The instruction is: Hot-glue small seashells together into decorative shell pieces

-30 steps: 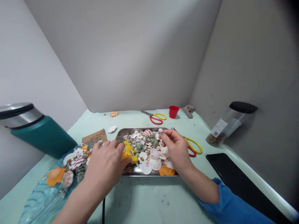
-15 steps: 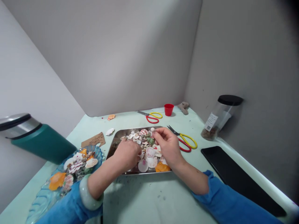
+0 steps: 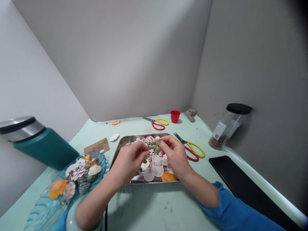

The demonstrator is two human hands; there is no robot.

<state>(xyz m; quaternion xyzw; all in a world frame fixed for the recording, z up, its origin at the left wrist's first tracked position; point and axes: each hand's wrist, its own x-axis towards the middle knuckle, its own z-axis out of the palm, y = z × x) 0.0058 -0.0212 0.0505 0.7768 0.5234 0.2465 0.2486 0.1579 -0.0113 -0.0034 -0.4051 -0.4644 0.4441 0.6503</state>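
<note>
Right hand (image 3: 175, 155): thumb and index pinching a small pale shell (image 3: 157, 138) over the far right part of the metal tray (image 3: 131, 138); other fingers curled in. Left hand (image 3: 131, 160): over the left side of the tray, fingers bent, thumb and index tips close together; can't tell whether they grip anything. Hands face each other, fingertips near but apart. Tray sits mid-bench (image 3: 168, 202), filled with mixed shells (image 3: 156, 160), mostly white and pink-speckled, plus a green one (image 3: 156, 148) near the right fingertips and an orange piece (image 3: 168, 176) at the front right. Labels: clear jar (image 3: 227, 120) on the right, black lid, white sticker (image 3: 219, 130) with barcode, print too small to read. Brown card (image 3: 96, 146) behind the blue dish (image 3: 45, 208) carries dark markings, not legible from here. The dish, left of the tray, holds another heap of shells (image 3: 78, 173); teal bottle (image 3: 45, 147) stands behind it. Scissors (image 3: 184, 141) with one red and one yellow handle lie just right of the tray; a similar pair (image 3: 154, 121) lies behind it, near a red cup (image 3: 175, 117).
</note>
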